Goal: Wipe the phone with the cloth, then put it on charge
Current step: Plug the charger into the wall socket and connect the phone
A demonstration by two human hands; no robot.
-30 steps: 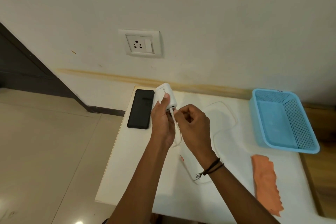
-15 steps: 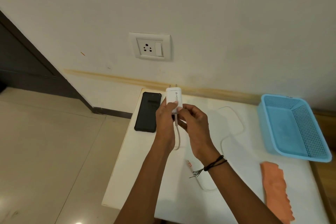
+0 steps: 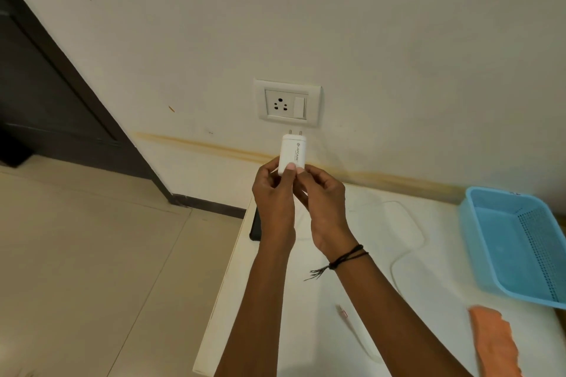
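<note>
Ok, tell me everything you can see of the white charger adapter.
The white charger adapter is a small rounded block of glossy plastic with grey lettering down one side. Two metal pins point up toward the wall socket, just below it and not inserted. Left hand and right hand pinch its lower end with their fingers; its underside is hidden.

**Basket, Table and Room Surroundings**

A light blue perforated plastic basket sits at the right end of a white table pushed against a cream wall. A yellowish stain line runs along the wall. Left of the table lies beige tiled floor, with a dark door frame beyond.
</note>
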